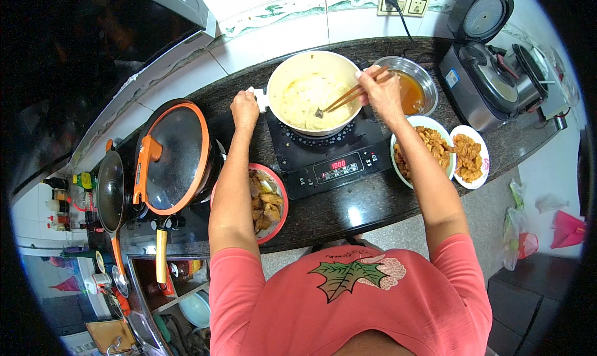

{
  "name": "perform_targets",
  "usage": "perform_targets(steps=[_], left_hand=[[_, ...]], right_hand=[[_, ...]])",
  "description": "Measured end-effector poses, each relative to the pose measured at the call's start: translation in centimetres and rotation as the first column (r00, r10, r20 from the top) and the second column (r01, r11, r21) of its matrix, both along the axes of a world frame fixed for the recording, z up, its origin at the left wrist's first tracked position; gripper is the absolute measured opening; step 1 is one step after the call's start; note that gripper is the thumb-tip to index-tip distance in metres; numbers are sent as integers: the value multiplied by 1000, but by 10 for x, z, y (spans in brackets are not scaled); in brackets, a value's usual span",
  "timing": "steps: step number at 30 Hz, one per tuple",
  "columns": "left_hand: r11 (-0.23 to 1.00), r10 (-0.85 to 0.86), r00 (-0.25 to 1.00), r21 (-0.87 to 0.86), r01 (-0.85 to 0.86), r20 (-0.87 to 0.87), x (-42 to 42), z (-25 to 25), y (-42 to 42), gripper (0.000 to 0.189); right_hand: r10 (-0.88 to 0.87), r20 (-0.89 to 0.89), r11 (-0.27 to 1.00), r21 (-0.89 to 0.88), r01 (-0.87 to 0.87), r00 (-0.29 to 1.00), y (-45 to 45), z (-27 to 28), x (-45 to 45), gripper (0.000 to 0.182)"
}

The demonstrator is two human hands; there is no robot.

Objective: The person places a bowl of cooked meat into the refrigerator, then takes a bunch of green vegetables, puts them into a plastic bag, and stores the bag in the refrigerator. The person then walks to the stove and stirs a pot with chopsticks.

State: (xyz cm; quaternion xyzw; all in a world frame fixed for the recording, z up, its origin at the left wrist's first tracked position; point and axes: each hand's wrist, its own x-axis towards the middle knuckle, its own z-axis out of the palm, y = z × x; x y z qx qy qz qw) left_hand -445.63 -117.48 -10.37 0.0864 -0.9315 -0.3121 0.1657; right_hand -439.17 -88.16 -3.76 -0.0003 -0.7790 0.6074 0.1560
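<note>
A cream-coloured pot [285,71] sits on a black induction cooktop [305,162] whose red display is lit. Pale yellow, thick food [303,99] covers the pot's bottom. My left hand [245,109] grips the white side handle [261,100] at the pot's left. In my right hand [381,91] is a pair of wooden chopsticks [347,98], their tips down in the food beside a small dark piece. Just beyond that hand stands a steel bowl [431,78] of brown liquid. Under my right forearm, a white bowl [400,176] of browned food pieces is partly hidden.
A white plate [485,173] of browned pieces and an open-lidded rice cooker [473,85] stand at right. A red-rimmed bowl [283,211] of fried pieces lies by my left forearm. Further left are an orange-rimmed lidded pan [179,157] and a dark wok [111,192]. A plug [392,1] fills a wall socket.
</note>
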Motion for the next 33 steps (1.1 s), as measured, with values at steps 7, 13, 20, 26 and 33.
perform_targets(steps=[7,13,20,26,33], left_hand=[[1000,-5,1000,17,6,-20,1,3,4,33],[1000,-2,999,30,3,-33,0,-4,-1,32],[1000,-12,998,-17,11,-57,0,-3,0,30],[1000,-11,998,9,11,-56,4,2,5,30],[1000,-2,999,9,2,-49,5,-1,0,32]], right_hand=[[79,-63,996,54,-76,995,2,-18,-3,21],[-13,-48,994,-108,8,999,19,20,-10,25],[307,82,911,-312,-268,948,-7,1,1,18],[83,-115,996,22,-81,990,-9,-24,-17,19],[-10,-69,999,36,12,998,1,16,-8,23]])
